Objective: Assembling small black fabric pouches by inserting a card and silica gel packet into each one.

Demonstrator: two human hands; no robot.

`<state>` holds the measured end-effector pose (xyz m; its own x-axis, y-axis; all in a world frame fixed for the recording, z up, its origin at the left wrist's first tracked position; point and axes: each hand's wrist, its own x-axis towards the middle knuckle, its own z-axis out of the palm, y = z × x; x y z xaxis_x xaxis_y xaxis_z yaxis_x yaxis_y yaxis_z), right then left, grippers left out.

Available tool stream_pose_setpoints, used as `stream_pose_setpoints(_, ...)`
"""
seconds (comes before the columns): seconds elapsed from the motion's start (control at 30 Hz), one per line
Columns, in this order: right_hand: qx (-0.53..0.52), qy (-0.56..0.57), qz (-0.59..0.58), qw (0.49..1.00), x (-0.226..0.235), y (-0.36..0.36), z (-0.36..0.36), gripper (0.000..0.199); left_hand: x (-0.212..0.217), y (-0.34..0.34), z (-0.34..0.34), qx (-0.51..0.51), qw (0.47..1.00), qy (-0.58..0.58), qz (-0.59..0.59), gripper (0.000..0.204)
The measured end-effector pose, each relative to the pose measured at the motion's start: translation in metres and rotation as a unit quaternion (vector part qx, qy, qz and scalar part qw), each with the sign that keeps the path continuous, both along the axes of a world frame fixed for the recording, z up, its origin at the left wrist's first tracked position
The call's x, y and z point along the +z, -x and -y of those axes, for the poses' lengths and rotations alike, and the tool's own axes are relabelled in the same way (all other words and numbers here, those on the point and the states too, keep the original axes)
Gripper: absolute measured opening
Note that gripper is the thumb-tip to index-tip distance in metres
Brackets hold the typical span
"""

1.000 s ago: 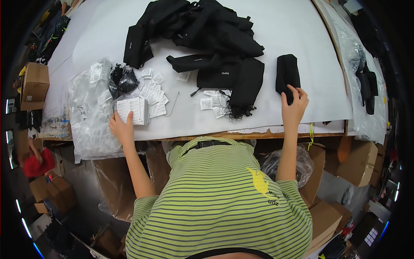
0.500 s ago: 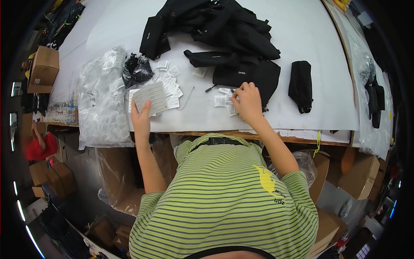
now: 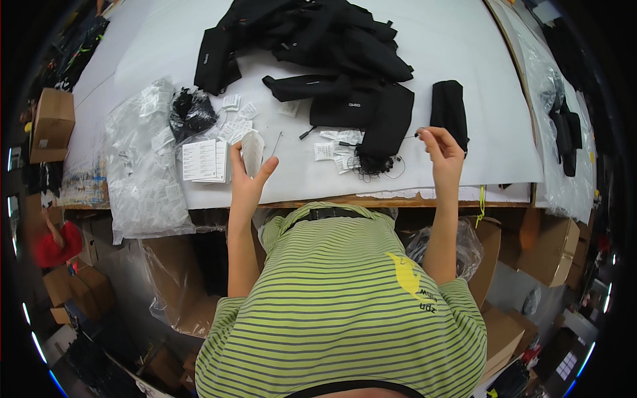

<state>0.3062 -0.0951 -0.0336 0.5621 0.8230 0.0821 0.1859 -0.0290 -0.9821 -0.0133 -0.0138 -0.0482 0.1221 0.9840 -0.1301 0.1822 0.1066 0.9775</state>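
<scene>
My left hand [image 3: 247,184] is closed on a curled printed card [image 3: 252,152], held at an angle; whether it is one or several I cannot tell. Beside it lies a stack of white printed cards [image 3: 204,161]. To the right, my right hand [image 3: 443,151] pinches the dark end of a thin black cord [image 3: 417,134]. Left of that hand a tangle of black cords [image 3: 375,164] sits at the bottom of a black fabric pouch [image 3: 387,123]. Small white packets [image 3: 324,151] lie next to the tangle.
A heap of black pouches [image 3: 312,33] covers the far middle of the white table. One separate black pouch [image 3: 448,106] lies behind my right hand. At left are a clear plastic bag [image 3: 146,172] of white packets and a bundle of black cords [image 3: 192,113]. Cardboard boxes [image 3: 547,249] stand below.
My right hand has moved right from the white packets and now pinches a cord. My left hand has shifted right with its card, now turned edge-on, uncovering the stack.
</scene>
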Motion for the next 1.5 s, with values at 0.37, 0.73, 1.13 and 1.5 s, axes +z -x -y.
stream_pose_setpoints(0.37, -0.225, 0.351, 0.241, 0.877, -0.101, -0.083, 0.078, 0.022, -0.021, -0.007, 0.0, -0.098, 0.989, 0.108, -0.024, 0.066)
stream_pose_setpoints(0.73, 0.071, 0.264, 0.356, 0.894, -0.069, -0.044, 0.057, 0.015, -0.009, -0.017, 0.005, -0.141, 0.981, 0.13, -0.023, 0.059)
stream_pose_setpoints(1.13, 0.119, 0.237, 0.185, 0.946, -0.034, -0.019, 0.044, 0.009, -0.016, -0.02, 0.007, -0.139, 0.979, 0.148, -0.03, 0.078)
stream_pose_setpoints(1.5, 0.209, -0.011, -0.174, 0.962, 0.014, 0.002, 0.02, 0.011, -0.005, -0.028, 0.007, -0.167, 0.976, 0.137, -0.011, 0.063)
